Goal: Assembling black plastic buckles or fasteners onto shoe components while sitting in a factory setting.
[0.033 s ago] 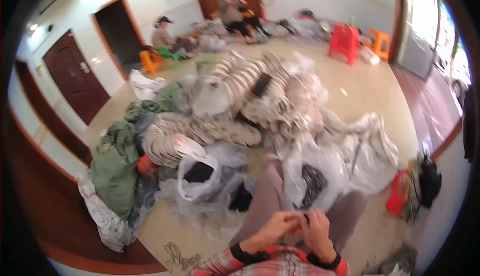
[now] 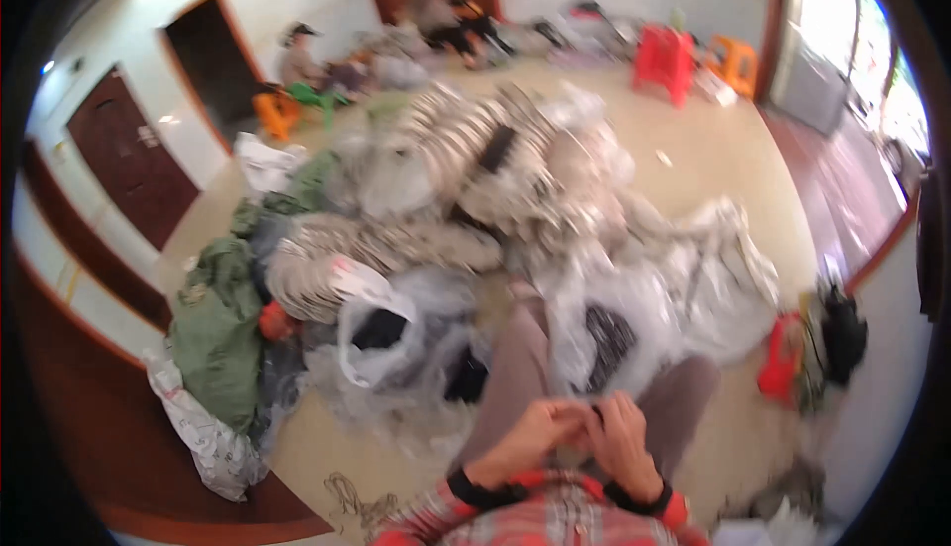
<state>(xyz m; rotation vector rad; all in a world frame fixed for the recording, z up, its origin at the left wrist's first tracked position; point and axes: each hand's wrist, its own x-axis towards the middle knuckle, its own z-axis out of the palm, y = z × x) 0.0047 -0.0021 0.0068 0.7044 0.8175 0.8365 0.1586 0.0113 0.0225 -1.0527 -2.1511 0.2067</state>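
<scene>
My left hand [image 2: 535, 435] and my right hand [image 2: 626, 449] meet in front of my lap, fingers pinched together. A small dark bit shows between the fingertips, too small and blurred to name. Just beyond them, between my knees, stands a clear plastic bag [image 2: 644, 318] with a bundle of dark pieces [image 2: 606, 346] in it. To the left of my leg lies another translucent bag [image 2: 349, 356], its mouth open around black pieces [image 2: 379, 329]. A further black piece [image 2: 468, 376] rests beside my left knee.
Ahead is a large heap of stacked pale bundles [image 2: 436, 164]. Green sacks [image 2: 216, 333] lie left, white sheeting [image 2: 728, 293] right. Loose cord [image 2: 352, 501] is on the floor near my left. A red stool [image 2: 664, 62] and other people [image 2: 441, 11] are farther back.
The view has tilted and shifted slightly, so the room appears a little higher and farther left. My hands stay together in the same pinch.
</scene>
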